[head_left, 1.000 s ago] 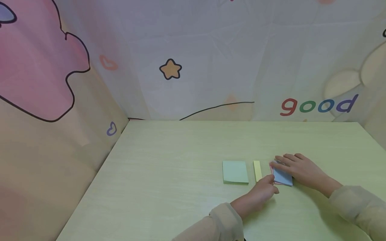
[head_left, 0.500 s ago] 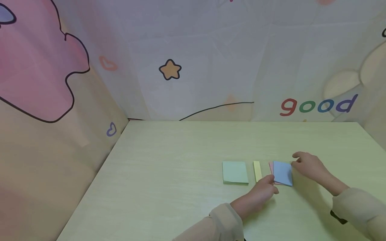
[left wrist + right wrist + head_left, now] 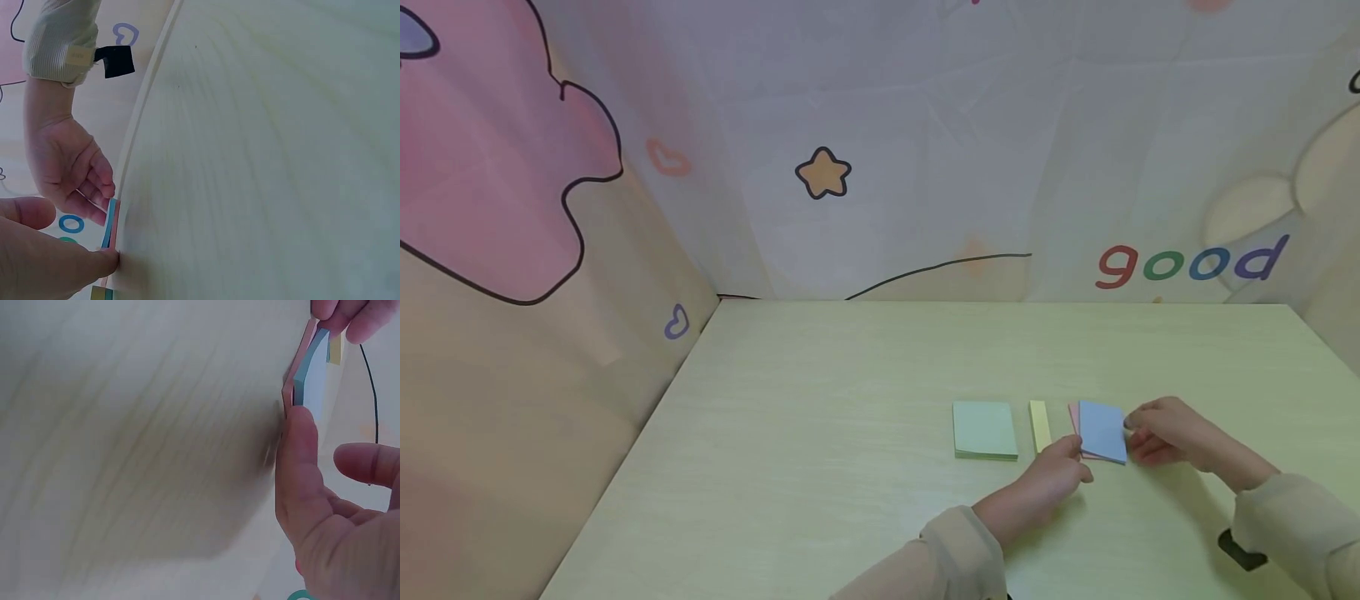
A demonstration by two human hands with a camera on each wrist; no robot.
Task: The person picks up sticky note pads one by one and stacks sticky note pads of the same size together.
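A blue sticky note stack [image 3: 1102,431] lies on top of a pink sticky note stack [image 3: 1073,412], slightly turned, so pink shows along the left and lower edges. My left hand [image 3: 1047,481] touches their lower left side with the index finger, thumb held apart. At the right edge of the blue stack, the fingertips of my right hand [image 3: 1171,435] touch it; in the right wrist view the thumb of that hand [image 3: 331,531] stands away from the notes. Left of them lies a narrow yellow sticky note stack [image 3: 1040,423], its near end hidden behind my left hand.
A square green sticky note stack [image 3: 984,429] sits farther left on the pale table [image 3: 820,467]. A printed curtain [image 3: 917,167] stands along the table's back and left sides. A black strap [image 3: 1242,550] hangs at the right sleeve.
My right hand has lifted off the top of the blue stack, moved right, and come down to its right edge. The left hand and the notes have stayed in place.
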